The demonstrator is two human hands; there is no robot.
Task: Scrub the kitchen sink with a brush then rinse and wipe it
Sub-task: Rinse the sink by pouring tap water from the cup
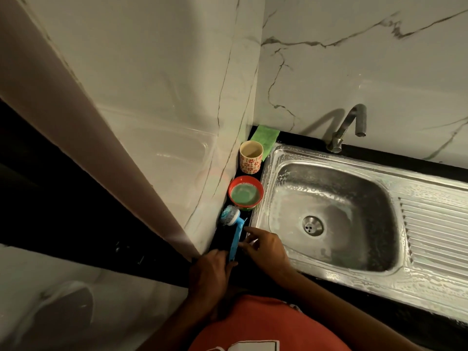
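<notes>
An orange shirt (266, 323) filled the bottom of the view, and just above it both hands met at the brush (236, 240). It lay on the dark counter strip (250, 259) between the marble wall (177, 122) and the sink (326, 272), bristle head towards the wall and handle pointing back at the person. The left hand (209, 273) pinched the handle's near end between thumb and fingers. The right hand (267, 245) was open, its straight fingers reaching to the handle's middle. Suds coated the sink's rim, basin and drainboard, so the scrubbing looked largely done and the brush was probably being parked, though it could equally have been being lifted for another pass. If parked, the next move called for reaching across to the tap (347, 127) and running water over every soapy surface, then fetching the green cloth (266, 138) behind the patterned cup (250, 159). A red bowl (245, 193) of greenish liquid stood just beyond the bristles. The left hand's fingertips were hidden behind the handle, the drainboard ran off the right edge, and the tap's lever could not be made out.
</notes>
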